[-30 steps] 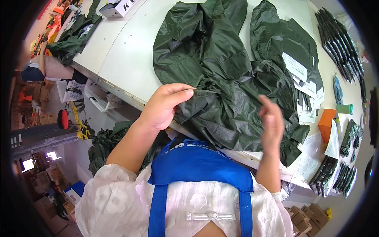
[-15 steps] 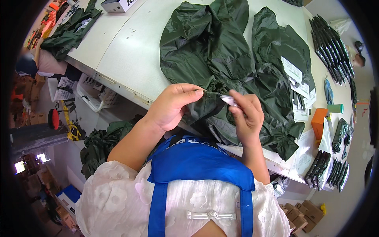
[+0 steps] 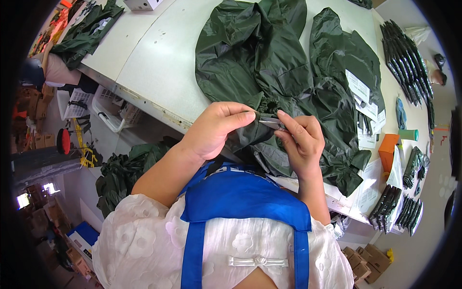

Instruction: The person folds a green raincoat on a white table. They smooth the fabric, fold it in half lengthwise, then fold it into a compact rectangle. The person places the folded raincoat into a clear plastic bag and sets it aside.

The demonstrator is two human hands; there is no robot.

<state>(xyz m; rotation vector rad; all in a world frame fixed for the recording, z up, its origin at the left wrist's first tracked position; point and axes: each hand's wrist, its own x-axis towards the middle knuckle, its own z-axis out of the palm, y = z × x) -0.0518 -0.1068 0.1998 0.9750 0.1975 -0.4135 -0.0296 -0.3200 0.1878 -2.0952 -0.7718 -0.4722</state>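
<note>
A dark green, shiny waterproof garment (image 3: 281, 67) lies loosely spread over the table in front of me, its gathered edge drawn toward me. My left hand (image 3: 216, 127) is closed, thumb and forefinger pinching a bit of that fabric beside the gathered opening. My right hand (image 3: 305, 142) is closed around small metal thread snips (image 3: 271, 124), the blades pointing left at the fabric close to my left fingertips. Any thread between the blades is too small to make out.
The white table (image 3: 159, 62) carries stacked packed dark bundles (image 3: 404, 58), paper sheets (image 3: 357, 87), an orange box (image 3: 388, 153) and a green roll (image 3: 408, 135) on the right. Dark green fabric (image 3: 122, 178) is heaped below its edge. White baskets (image 3: 108, 111) and another person (image 3: 60, 72) are at left.
The snips have turned flatter and their blades now reach further left toward the fabric. My left fingertips have shifted slightly right, closer to the blades.
</note>
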